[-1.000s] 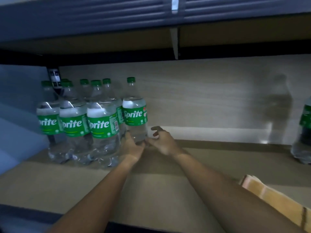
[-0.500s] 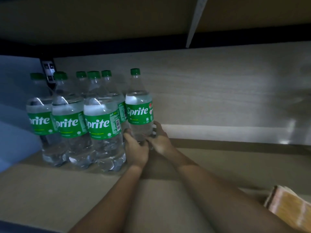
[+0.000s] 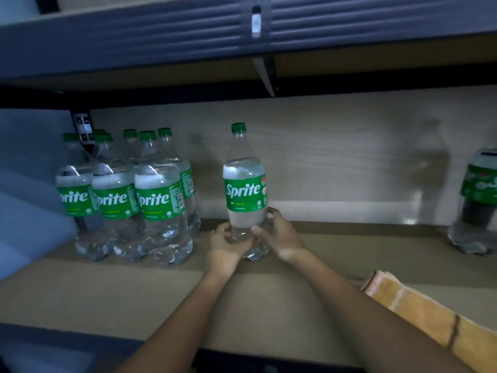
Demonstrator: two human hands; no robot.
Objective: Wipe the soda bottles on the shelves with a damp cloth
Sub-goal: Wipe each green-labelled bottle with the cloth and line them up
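Observation:
A clear Sprite bottle (image 3: 244,184) with a green label and cap stands upright on the wooden shelf (image 3: 107,292), apart from the others. My left hand (image 3: 227,244) and my right hand (image 3: 279,235) both grip its lower part, fingers curled round it. Several more Sprite bottles (image 3: 158,200) stand packed together at the left. A folded orange-tan cloth (image 3: 419,316) lies on the shelf at the lower right, untouched.
Another Sprite bottle (image 3: 478,205) stands at the far right edge. A grey shelf board (image 3: 134,36) with a metal bracket (image 3: 265,74) hangs overhead. The wooden back panel (image 3: 336,157) closes the rear, a blue-grey side wall (image 3: 27,197) the left.
The held bottle has moved right, away from the packed group, with both hands round its base. A gap now separates it from the other bottles.

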